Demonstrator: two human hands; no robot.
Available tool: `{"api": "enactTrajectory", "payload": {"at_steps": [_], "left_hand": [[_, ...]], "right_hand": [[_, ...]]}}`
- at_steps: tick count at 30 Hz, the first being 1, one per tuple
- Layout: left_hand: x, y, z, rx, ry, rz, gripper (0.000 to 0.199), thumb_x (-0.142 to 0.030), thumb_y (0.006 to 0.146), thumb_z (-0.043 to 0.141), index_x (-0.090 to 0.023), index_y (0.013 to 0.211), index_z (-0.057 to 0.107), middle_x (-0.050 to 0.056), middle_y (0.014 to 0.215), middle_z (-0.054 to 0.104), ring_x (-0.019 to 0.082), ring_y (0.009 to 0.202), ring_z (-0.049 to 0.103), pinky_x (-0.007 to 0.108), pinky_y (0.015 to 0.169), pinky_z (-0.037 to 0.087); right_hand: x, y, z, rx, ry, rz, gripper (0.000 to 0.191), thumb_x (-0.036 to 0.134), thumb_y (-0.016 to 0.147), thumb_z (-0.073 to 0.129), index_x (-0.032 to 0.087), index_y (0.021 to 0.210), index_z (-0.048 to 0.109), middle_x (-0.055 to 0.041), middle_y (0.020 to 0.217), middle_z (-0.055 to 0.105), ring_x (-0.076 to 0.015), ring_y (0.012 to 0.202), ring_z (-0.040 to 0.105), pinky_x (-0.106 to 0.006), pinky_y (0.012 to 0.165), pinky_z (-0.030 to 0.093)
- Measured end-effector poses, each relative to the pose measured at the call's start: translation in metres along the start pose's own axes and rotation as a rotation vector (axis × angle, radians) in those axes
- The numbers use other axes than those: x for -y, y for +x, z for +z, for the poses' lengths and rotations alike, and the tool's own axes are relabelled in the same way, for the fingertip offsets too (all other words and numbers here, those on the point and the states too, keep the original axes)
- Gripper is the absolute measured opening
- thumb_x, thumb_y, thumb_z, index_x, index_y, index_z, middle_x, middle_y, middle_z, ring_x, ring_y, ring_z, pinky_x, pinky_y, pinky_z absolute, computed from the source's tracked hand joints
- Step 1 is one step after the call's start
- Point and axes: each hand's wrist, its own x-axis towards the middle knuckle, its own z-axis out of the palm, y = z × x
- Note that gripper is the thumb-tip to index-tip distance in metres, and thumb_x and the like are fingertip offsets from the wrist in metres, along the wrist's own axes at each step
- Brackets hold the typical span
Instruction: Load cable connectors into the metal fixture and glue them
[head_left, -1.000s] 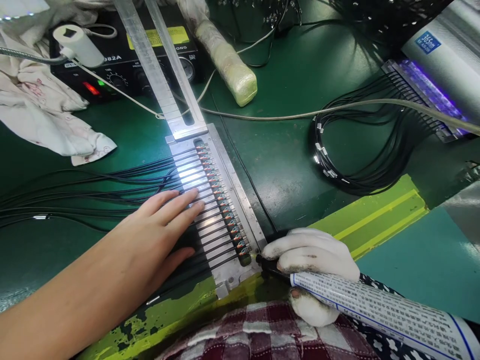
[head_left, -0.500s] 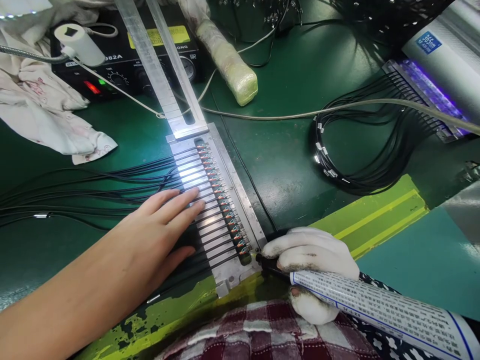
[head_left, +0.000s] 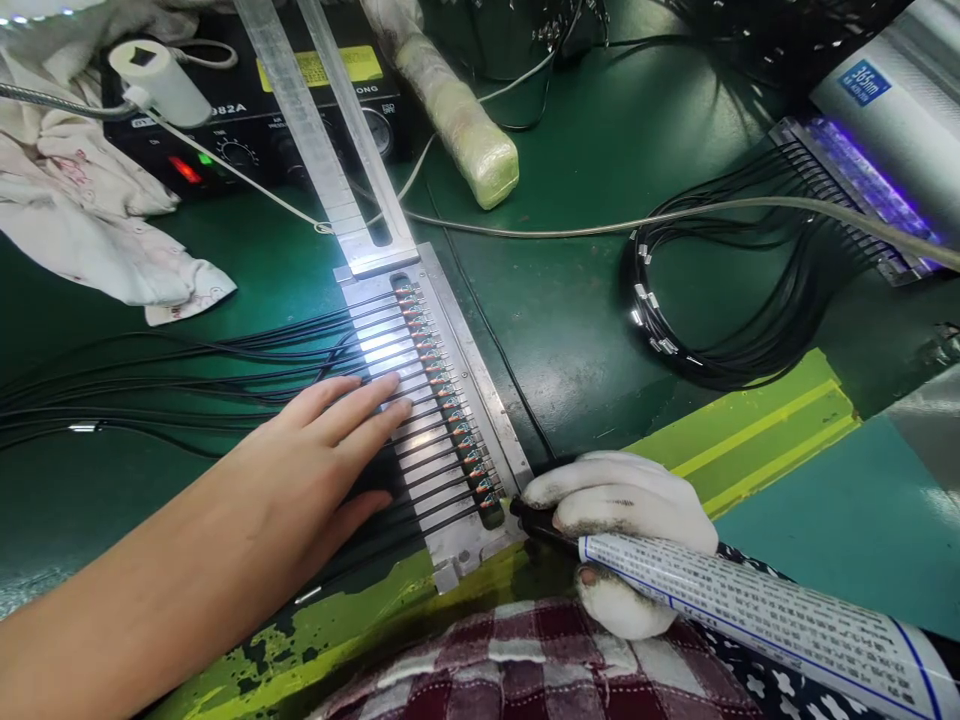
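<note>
Right fingers point(head_left: 619, 515) grip the printed tube point(head_left: 750, 600), judged light and best held near its black nozzle point(head_left: 551, 527); left fingers point(head_left: 371, 400) lie loosely spread over the metal cable fixture point(head_left: 450, 548).

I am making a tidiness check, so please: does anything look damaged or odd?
Yes. The yellow-green strip at the near side looks worn, with ragged dark patches. The white-covered right hand also shows dark smudges.
</note>
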Motion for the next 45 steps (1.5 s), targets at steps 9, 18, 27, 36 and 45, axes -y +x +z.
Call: {"api": "enactTrajectory", "payload": {"at_steps": [9,18,27,36,45], "left_hand": [[0.0008,-0.0004,0.0014,0.014,-0.015,-0.018,0.047,-0.044,0.096,0.038,-0.026,0.139,0.047,0.004,0.145,0.05,0.034,0.13,0.045,0.055,0.104,0.046],[0.0015,-0.0017,0.0011,0.028,-0.017,-0.022,0.048,-0.041,0.095,0.042,-0.027,0.141,0.045,0.004,0.147,0.048,0.032,0.132,0.043,0.053,0.106,0.045],[0.0012,-0.0029,0.0018,0.029,-0.02,-0.03,0.05,-0.043,0.094,0.043,-0.028,0.142,0.043,0.003,0.146,0.049,0.033,0.134,0.042,0.053,0.108,0.043],[-0.0007,-0.0008,-0.001,0.031,-0.035,-0.031,0.048,-0.041,0.095,0.042,-0.027,0.141,0.045,0.004,0.144,0.051,0.033,0.131,0.045,0.054,0.105,0.046],[0.0076,-0.0032,0.0075,0.06,-0.014,-0.007,0.054,-0.035,0.09,0.055,-0.023,0.141,0.044,0.007,0.15,0.045,0.034,0.132,0.041,0.054,0.108,0.043]], "right_hand": [[0.0017,0.0021,-0.001,0.012,-0.02,0.006,0.012,0.024,0.077,0.059,0.018,0.086,0.063,-0.0053,0.086,0.074,-0.0185,0.077,0.073,-0.028,0.063,0.057],[0.0034,-0.0011,-0.0021,0.02,-0.04,0.008,0.01,0.025,0.079,0.057,0.019,0.085,0.063,-0.0031,0.087,0.074,-0.0178,0.077,0.073,-0.029,0.063,0.055],[0.004,-0.0003,-0.0011,0.006,-0.053,0.003,0.009,0.026,0.079,0.057,0.018,0.082,0.062,-0.0021,0.086,0.074,-0.0163,0.072,0.073,-0.028,0.061,0.054],[0.0044,0.0017,-0.0008,0.007,-0.024,-0.003,0.014,0.029,0.084,0.054,0.018,0.082,0.063,-0.0037,0.083,0.074,-0.0179,0.074,0.073,-0.029,0.061,0.055],[0.0025,-0.0003,0.0044,-0.047,0.014,0.002,0.012,0.025,0.08,0.055,0.018,0.083,0.064,-0.0058,0.083,0.074,-0.0186,0.073,0.073,-0.028,0.06,0.056]]}}
